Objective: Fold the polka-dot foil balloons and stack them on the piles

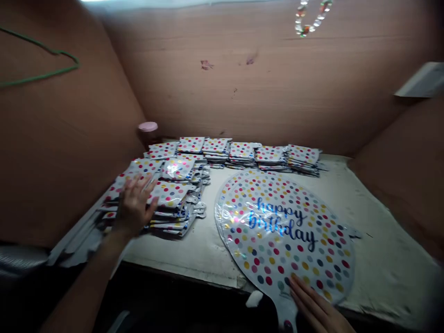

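A flat foil balloon, white with coloured dots and blue "happy birthday" lettering, lies spread out on the table at the right. Its tail hangs over the front edge. My right hand rests on the balloon's lower part, fingers stretched out and lying flat. At the left, my left hand is on the stacks of folded dotted foil balloons, its fingers apart. Whether it presses on them or only hovers is hard to tell. Silvery tabs stick out from the right side of these stacks.
More folded balloon stacks stand in a row along the back. Brown boards wall the table at the back and sides. A pink-lidded container stands in the back left corner. A green hanger and a beaded string hang above.
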A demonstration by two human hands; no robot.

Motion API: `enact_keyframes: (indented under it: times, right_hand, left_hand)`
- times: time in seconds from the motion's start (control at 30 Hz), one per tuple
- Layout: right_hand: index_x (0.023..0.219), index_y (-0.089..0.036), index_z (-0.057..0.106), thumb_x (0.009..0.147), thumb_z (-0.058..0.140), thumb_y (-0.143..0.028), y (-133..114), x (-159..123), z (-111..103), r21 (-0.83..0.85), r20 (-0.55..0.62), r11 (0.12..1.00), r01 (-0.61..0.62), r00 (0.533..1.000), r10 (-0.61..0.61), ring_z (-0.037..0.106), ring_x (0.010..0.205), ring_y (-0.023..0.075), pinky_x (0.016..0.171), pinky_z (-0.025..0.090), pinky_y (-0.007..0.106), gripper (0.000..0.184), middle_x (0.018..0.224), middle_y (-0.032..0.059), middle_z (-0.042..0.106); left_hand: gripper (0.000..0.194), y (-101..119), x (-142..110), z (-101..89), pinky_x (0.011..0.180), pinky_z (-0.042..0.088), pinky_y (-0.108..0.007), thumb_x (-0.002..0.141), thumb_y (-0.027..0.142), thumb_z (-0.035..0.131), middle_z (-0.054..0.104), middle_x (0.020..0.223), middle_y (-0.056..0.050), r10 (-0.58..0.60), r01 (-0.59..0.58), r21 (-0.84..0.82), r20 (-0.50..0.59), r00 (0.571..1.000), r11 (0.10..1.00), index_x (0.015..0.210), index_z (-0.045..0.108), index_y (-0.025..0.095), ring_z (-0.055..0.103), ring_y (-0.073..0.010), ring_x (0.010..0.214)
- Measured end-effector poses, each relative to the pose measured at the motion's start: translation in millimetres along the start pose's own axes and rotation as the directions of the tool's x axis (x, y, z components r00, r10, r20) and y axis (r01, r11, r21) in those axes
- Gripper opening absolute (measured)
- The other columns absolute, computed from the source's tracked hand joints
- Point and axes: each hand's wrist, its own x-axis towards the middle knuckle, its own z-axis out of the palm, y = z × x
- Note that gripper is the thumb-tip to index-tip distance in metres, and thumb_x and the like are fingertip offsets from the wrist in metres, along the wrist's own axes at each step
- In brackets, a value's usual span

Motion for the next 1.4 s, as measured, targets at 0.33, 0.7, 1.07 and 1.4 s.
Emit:
enact_keyframes:
  times: [0.33, 0.7, 1.07, 1.4]
  right_hand:
    - [0.077, -0.018, 0.066, 0.082, 0.063, -0.036, 12, 49, -32, 0.739, 0.431, 0.179, -0.65, 0.659, 0.616, 0.064, 0.081, 0.0202, 0.075, 0.052, 0.033, 0.019, 0.083, 0.0054, 0.07]
    - [0.075, -0.02, 0.054, 0.091, 0.044, -0.032, 92, 107, -33, 0.248, 0.112, 0.542, -0.803, 0.58, 0.807, 0.055, 0.069, 0.0141, 0.064, 0.04, 0.025, 0.021, 0.075, 0.0002, 0.062]
    - [0.098, -0.015, 0.064, 0.085, 0.052, -0.019, 212, 215, -20, -0.097, -0.045, 0.585, -0.805, 0.59, 0.806, 0.04, 0.112, 0.0352, 0.089, 0.03, 0.053, 0.018, 0.115, 0.0193, 0.056]
    - [0.142, -0.018, 0.037, 0.068, 0.055, -0.018, 156, 64, -31, 0.069, 0.225, 0.908, -0.414, 0.893, 0.39, 0.025, 0.139, 0.0264, 0.112, 0.027, 0.044, 0.077, 0.151, 0.009, 0.032]
  left_hand:
    - [0.051, 251, -48, 65.0, 0.096, 0.047, -0.039, 0.086, 0.042, 0.059, 0.06, 0.124, -0.011, 0.528, -0.142, -0.739, 0.321, 0.786, 0.659, 0.131, 0.049, 0.023, 0.053, -0.0254, 0.118]
    - [0.09, 274, -89, 66.5, 0.111, 0.001, -0.062, 0.071, 0.073, 0.057, 0.022, 0.153, -0.014, 0.679, -0.49, -0.518, 0.277, 0.679, 0.701, 0.144, 0.031, 0.028, 0.022, -0.0384, 0.139]
    - [0.07, 270, 25, 100.7, 0.112, 0.017, -0.058, 0.088, 0.059, 0.043, 0.02, 0.155, -0.009, 0.395, -0.173, -0.452, 0.46, 0.795, 0.875, 0.147, 0.026, 0.025, 0.015, -0.0368, 0.141]
    - [0.071, 217, 75, 150.8, 0.11, 0.024, -0.057, 0.081, 0.047, 0.057, 0.03, 0.151, -0.008, 0.488, -0.214, -0.495, 0.53, 0.694, 0.842, 0.144, 0.033, 0.026, 0.025, -0.0369, 0.138]
